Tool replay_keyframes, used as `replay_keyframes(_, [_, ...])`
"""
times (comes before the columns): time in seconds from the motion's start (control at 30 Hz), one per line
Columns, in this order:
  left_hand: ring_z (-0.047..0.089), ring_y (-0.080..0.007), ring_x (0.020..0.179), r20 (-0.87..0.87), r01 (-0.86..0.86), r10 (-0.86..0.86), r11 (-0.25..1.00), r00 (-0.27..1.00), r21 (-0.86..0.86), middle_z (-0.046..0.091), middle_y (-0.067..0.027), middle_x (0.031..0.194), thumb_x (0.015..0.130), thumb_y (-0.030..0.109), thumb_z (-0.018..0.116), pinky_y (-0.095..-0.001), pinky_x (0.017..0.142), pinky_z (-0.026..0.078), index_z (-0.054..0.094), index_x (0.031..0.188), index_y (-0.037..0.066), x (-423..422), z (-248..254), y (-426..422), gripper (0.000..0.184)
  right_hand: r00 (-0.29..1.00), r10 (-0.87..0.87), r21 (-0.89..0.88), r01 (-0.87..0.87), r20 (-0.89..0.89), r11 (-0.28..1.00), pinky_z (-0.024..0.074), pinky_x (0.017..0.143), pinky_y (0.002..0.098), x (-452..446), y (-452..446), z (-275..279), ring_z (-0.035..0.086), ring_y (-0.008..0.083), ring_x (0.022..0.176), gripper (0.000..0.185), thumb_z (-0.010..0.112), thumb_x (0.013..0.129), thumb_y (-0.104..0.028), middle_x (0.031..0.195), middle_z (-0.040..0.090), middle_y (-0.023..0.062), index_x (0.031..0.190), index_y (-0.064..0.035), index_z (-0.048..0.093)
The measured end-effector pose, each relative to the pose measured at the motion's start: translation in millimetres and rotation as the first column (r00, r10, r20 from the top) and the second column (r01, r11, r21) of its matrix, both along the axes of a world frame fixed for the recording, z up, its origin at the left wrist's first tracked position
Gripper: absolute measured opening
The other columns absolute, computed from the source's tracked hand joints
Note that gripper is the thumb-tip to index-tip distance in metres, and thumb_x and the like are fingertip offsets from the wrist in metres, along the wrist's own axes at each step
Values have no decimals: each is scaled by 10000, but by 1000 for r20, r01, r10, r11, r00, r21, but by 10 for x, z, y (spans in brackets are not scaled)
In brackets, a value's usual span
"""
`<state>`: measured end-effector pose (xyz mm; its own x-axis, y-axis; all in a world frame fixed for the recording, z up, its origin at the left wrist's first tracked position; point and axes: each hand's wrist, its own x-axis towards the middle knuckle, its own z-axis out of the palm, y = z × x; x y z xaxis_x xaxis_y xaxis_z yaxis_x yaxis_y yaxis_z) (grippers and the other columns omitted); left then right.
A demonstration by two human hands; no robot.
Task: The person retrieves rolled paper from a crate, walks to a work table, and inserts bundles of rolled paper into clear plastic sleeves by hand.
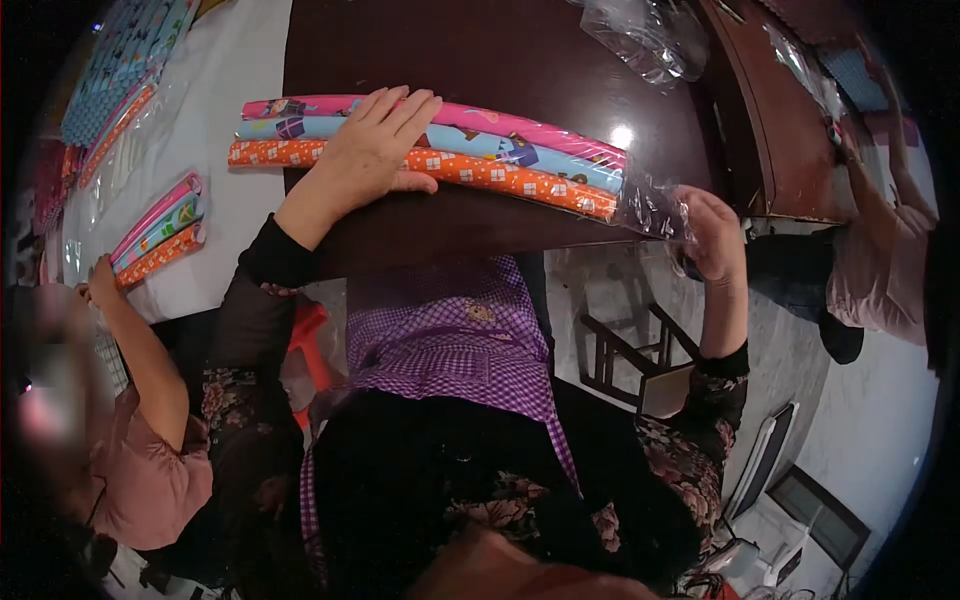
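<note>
Three patterned rolls lie side by side on the dark table [430,222]: a pink roll [490,122], a light blue roll [465,140] and an orange roll [480,172]. Clear plastic wraps them and extends past their right ends as a loose plastic end [650,205]. My left hand [375,150] rests flat across the rolls, left of their middle, fingers stretched and thumb apart. At the table's front edge, my right hand [712,232] has its fingers closed on the loose plastic end.
A co-worker [150,450] at the left touches another set of rolls [160,235] on a white surface [235,170]. Crumpled clear plastic [645,40] lies at the table's back. Another person [880,260] stands at the right. A wooden stool [640,365] is below.
</note>
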<state>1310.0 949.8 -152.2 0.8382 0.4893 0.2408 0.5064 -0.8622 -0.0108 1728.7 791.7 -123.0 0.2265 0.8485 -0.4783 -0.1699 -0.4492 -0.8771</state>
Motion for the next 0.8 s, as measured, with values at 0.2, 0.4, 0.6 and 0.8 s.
replay_keyframes(0.2, [406,-350,1289,-31,-11,11,1000,999,-20,438,-142,1406,650,540,701,-460,1095,323,373,1399,-1,39,10,14,981,912,-298,426,159,282,890,375,524,204,469,-238,131,459,48,603,341,604,935,-160,756,552,-18,1222,23,581])
replay_keyframes(0.4, [342,-340,1345,-73,-39,33,997,997,-71,395,-146,1437,670,541,703,-462,1114,292,353,1408,-1,27,15,22,981,27,130,-68,-739,991,670,315,1068,453,-764,177,451,409,372,1272,892,811,646,-167,1425,390,215,1409,-20,371])
replay_keyframes(0.6, [346,-360,1340,-2,-13,13,999,1000,-32,414,-161,1421,702,599,658,-464,1103,291,386,1387,-8,-22,-11,7,954,141,354,-156,-707,924,689,384,1024,442,-697,381,33,436,412,1242,1070,845,559,-66,1388,401,259,1441,37,248])
replay_keyframes(0.8, [338,-372,1350,66,16,-13,999,998,-41,423,-179,1417,728,623,634,-473,1104,286,404,1375,-22,-52,-31,17,942,243,412,-197,-602,878,774,441,938,387,-666,411,-39,519,373,1159,1118,868,503,-58,1281,495,253,1440,35,266])
